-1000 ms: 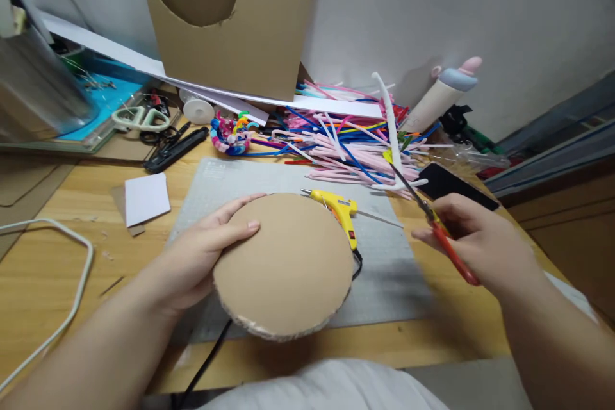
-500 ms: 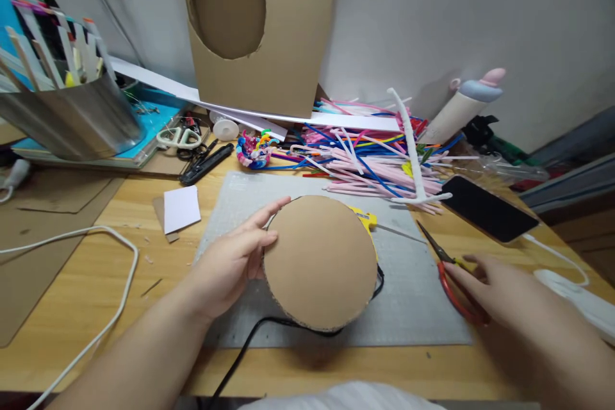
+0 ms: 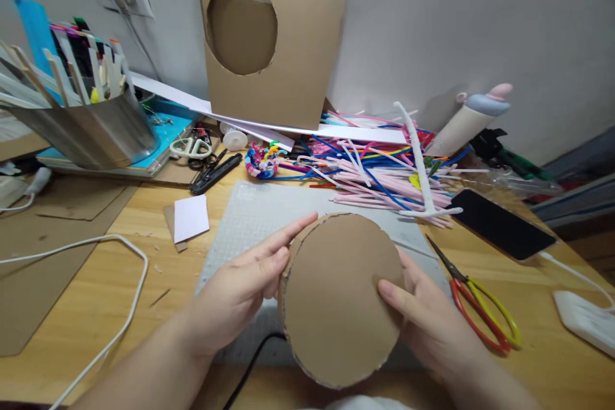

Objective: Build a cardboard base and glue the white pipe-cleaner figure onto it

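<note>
1. Fingers of the left hand (image 3: 240,288) are clamped on the left side of a round cardboard piece (image 3: 341,320), the thumb at its rim and the index finger stretched along its side wall.
2. Fingers of the right hand (image 3: 427,314) grip its right side, the thumb pressed on the flat face and the others mostly hidden behind.
3. The round cardboard piece is held up near the front edge of the counter (image 3: 106,298), in front of a grey mat (image 3: 240,221).
4. Scissors (image 3: 462,278) with one red and one yellow handle lie near the right hand, toward the counter's right edge.
5. Beyond them, by that same edge, lies a black phone (image 3: 502,224).
6. Pink, blue and white fuzzy stems (image 3: 375,170) are heaped toward the back edge.
7. Behind the counter's back edge, a cardboard panel (image 3: 302,57) with a round hole leans on the wall (image 3: 408,25).
8. Near the back left corner stands a metal cup (image 3: 100,131) full of sticks.
</note>
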`<state>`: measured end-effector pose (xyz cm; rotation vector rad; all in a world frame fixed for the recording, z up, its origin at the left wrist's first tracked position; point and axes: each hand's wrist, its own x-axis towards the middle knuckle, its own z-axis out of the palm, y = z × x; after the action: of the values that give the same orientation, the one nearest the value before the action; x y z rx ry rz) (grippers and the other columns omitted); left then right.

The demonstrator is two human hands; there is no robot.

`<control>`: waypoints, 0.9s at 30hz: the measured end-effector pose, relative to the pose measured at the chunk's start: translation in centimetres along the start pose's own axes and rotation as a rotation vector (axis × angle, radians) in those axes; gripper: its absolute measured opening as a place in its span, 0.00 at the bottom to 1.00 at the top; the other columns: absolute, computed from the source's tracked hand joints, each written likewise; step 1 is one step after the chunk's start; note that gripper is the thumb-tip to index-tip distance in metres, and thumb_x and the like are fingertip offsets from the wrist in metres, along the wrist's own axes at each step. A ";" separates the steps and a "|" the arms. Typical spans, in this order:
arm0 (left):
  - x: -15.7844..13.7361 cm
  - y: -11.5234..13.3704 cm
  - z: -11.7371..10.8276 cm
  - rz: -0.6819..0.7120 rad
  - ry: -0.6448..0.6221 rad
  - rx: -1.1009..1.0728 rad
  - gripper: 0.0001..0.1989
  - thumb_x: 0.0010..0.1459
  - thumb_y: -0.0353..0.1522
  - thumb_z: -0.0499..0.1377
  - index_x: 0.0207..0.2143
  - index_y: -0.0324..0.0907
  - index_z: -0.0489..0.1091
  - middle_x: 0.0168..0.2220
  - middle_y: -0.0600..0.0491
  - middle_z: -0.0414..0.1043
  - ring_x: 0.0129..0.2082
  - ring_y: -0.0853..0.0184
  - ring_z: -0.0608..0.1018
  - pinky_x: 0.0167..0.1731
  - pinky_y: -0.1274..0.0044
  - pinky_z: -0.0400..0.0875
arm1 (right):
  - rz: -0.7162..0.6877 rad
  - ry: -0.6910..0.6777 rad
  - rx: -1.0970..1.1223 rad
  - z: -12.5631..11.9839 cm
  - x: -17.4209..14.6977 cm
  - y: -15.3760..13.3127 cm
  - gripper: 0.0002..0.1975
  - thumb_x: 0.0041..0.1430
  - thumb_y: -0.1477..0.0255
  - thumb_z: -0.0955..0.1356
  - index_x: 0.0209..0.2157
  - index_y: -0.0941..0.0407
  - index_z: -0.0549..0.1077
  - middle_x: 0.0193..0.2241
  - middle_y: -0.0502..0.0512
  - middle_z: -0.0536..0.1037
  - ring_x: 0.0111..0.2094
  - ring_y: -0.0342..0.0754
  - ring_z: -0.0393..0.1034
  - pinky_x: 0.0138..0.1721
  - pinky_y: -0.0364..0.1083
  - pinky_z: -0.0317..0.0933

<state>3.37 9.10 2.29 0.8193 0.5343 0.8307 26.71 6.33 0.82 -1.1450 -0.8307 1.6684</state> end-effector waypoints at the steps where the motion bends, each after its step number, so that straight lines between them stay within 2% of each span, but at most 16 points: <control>1: -0.1 0.0 0.0 0.007 -0.015 0.016 0.20 0.66 0.36 0.49 0.60 0.53 0.60 0.63 0.56 0.58 0.61 0.61 0.63 0.53 0.74 0.63 | 0.005 -0.001 0.021 0.1 0.0 -0.2 0.37 0.51 0.65 0.73 0.60 0.49 0.58 0.58 0.61 0.67 0.56 0.58 0.64 0.54 0.57 0.60; 6: -0.7 -0.4 0.3 0.068 -0.074 0.010 0.22 0.67 0.35 0.48 0.62 0.55 0.55 0.66 0.60 0.51 0.65 0.67 0.52 0.59 0.78 0.54 | 0.058 -0.010 0.036 0.7 0.2 -0.4 0.35 0.52 0.64 0.71 0.60 0.48 0.58 0.59 0.61 0.65 0.56 0.58 0.64 0.55 0.56 0.59; 10: -0.6 -0.8 0.4 0.061 -0.116 -0.121 0.22 0.68 0.33 0.45 0.62 0.56 0.54 0.65 0.62 0.51 0.65 0.70 0.51 0.58 0.80 0.55 | 0.046 0.006 0.025 0.7 0.6 0.4 0.38 0.52 0.62 0.72 0.61 0.47 0.54 0.59 0.61 0.65 0.55 0.58 0.65 0.54 0.57 0.60; 14: -0.5 -1.0 0.3 0.040 -0.101 -0.089 0.22 0.68 0.33 0.45 0.62 0.55 0.54 0.65 0.61 0.52 0.65 0.69 0.53 0.59 0.80 0.55 | -0.022 0.058 -0.004 -0.4 0.8 1.5 0.41 0.50 0.60 0.72 0.62 0.45 0.52 0.58 0.61 0.67 0.53 0.58 0.68 0.51 0.57 0.63; 17: -0.7 -1.2 0.6 0.043 -0.005 0.041 0.21 0.67 0.35 0.47 0.61 0.58 0.55 0.64 0.62 0.56 0.64 0.69 0.56 0.58 0.80 0.57 | -0.085 0.098 -0.064 -1.4 0.7 1.9 0.37 0.49 0.61 0.73 0.59 0.45 0.57 0.55 0.60 0.71 0.51 0.57 0.70 0.49 0.55 0.65; 20: -0.9 -1.6 0.9 0.107 0.222 0.296 0.20 0.65 0.39 0.50 0.59 0.58 0.60 0.62 0.62 0.59 0.64 0.65 0.58 0.59 0.77 0.57 | -0.143 0.077 -0.108 -2.0 0.6 2.1 0.32 0.50 0.63 0.73 0.56 0.44 0.61 0.51 0.57 0.74 0.49 0.56 0.71 0.48 0.55 0.67; 22: -0.9 -1.8 1.0 0.162 0.350 0.498 0.20 0.64 0.39 0.50 0.58 0.58 0.62 0.61 0.62 0.61 0.63 0.65 0.59 0.60 0.77 0.55 | -0.175 0.082 -0.132 -1.9 0.4 1.9 0.31 0.50 0.62 0.73 0.55 0.44 0.63 0.53 0.57 0.73 0.51 0.57 0.70 0.49 0.54 0.66; 25: -0.7 -2.0 1.0 0.222 0.391 0.691 0.19 0.64 0.40 0.50 0.57 0.57 0.63 0.58 0.60 0.65 0.60 0.64 0.64 0.57 0.78 0.60 | -0.193 0.119 -0.177 -1.4 0.1 1.3 0.32 0.49 0.59 0.73 0.56 0.46 0.64 0.58 0.56 0.68 0.55 0.56 0.65 0.52 0.52 0.65; 27: -0.5 -1.9 0.9 0.244 0.385 0.746 0.17 0.64 0.41 0.50 0.54 0.55 0.66 0.53 0.57 0.70 0.54 0.64 0.70 0.50 0.79 0.66 | -0.184 0.112 -0.194 -1.0 -0.2 0.9 0.33 0.49 0.59 0.73 0.57 0.46 0.64 0.58 0.56 0.67 0.55 0.55 0.66 0.51 0.50 0.65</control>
<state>4.51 7.58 1.34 1.4366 1.1382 1.0344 27.37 5.83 -0.23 -1.2423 -1.0115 1.3844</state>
